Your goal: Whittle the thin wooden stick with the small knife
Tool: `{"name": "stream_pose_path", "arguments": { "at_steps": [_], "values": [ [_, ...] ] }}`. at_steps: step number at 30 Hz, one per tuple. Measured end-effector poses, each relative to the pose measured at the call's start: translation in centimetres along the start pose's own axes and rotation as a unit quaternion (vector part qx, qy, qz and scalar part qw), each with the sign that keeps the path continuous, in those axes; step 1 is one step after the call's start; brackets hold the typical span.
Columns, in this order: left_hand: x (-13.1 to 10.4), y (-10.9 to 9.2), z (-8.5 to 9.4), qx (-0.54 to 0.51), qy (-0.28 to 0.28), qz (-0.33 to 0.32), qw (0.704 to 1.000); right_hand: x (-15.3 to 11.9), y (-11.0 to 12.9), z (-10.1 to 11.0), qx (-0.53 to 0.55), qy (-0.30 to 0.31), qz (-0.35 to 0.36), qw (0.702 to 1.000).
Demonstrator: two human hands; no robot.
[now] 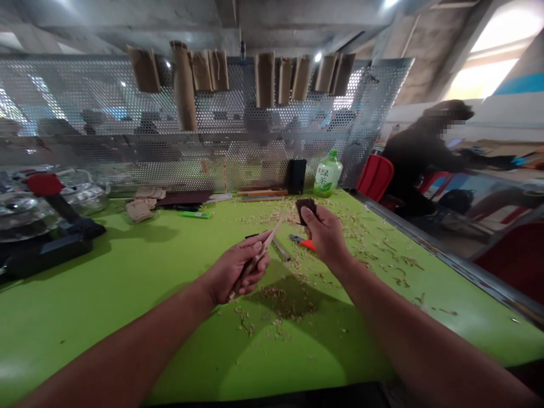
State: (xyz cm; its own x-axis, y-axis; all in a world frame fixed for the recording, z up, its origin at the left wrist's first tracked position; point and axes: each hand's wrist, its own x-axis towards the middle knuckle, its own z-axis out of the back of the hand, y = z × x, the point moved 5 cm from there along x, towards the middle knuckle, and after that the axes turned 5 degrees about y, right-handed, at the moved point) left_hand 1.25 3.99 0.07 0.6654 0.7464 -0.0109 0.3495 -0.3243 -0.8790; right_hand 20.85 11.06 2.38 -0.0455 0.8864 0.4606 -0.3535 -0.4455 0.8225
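My left hand (238, 266) is closed round a slim carved wooden stick (274, 232), whose pale tapered tip points up and to the right. The stick's darker lower end comes out under my palm. Pinched between the thumb and fingers of my right hand (329, 232) is a folded dark brown piece of sandpaper (303, 211), held apart from the stick, beyond its tip. Between my hands, a cutter with an orange handle (306, 244) and a thin grey rod (281, 250) lie on the green table (140, 294). Wood shavings (293, 309) are scattered beneath and around both hands.
A green tea bottle (328, 174) and a black upright box (296, 176) stand by the perforated metal screen (238, 147). Wooden strips, a green cutter (194, 215) and cut wood pieces (140, 208) lie leftward. A black-and-red device (51, 192) occupies the far left. A person (425, 147) sits at right.
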Motion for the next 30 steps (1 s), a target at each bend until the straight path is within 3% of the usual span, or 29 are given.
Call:
{"name": "stream_pose_path", "arguments": {
  "at_steps": [3, 11, 16, 18, 21, 26, 30],
  "values": [
    [0.1, 0.2, 0.4, 0.029, -0.025, 0.001, 0.999, -0.9, 1.3, -0.4, 0.011, -0.017, 0.028, 0.999],
    [0.2, 0.6, 0.5, 0.089, -0.053, 0.017, 0.995, -1.2, 2.4, -1.2, -0.068, 0.019, 0.042, 0.997],
    [0.5, 0.6, 1.0, 0.159, -0.085, -0.001, 0.984, -2.2, 2.5, -3.8, -0.091, 0.154, 0.047, 0.983],
    [0.4, 0.5, 1.1, 0.161, -0.093, -0.011, 0.982, -2.0, 2.3, -3.6, -0.114, 0.136, 0.045, 0.983],
    [0.2, 0.4, 1.1, 0.147, -0.1, -0.005, 0.984, -1.4, 2.1, -2.3, -0.134, 0.044, 0.045, 0.989],
    [0.1, 0.2, 0.7, 0.151, -0.101, -0.005, 0.983, -1.5, 2.2, -3.0, -0.119, 0.105, 0.047, 0.986],
    [0.2, 0.1, 0.6, 0.146, -0.097, -0.007, 0.984, -1.5, 2.3, -2.6, -0.13, 0.052, 0.037, 0.989]
  ]
}}
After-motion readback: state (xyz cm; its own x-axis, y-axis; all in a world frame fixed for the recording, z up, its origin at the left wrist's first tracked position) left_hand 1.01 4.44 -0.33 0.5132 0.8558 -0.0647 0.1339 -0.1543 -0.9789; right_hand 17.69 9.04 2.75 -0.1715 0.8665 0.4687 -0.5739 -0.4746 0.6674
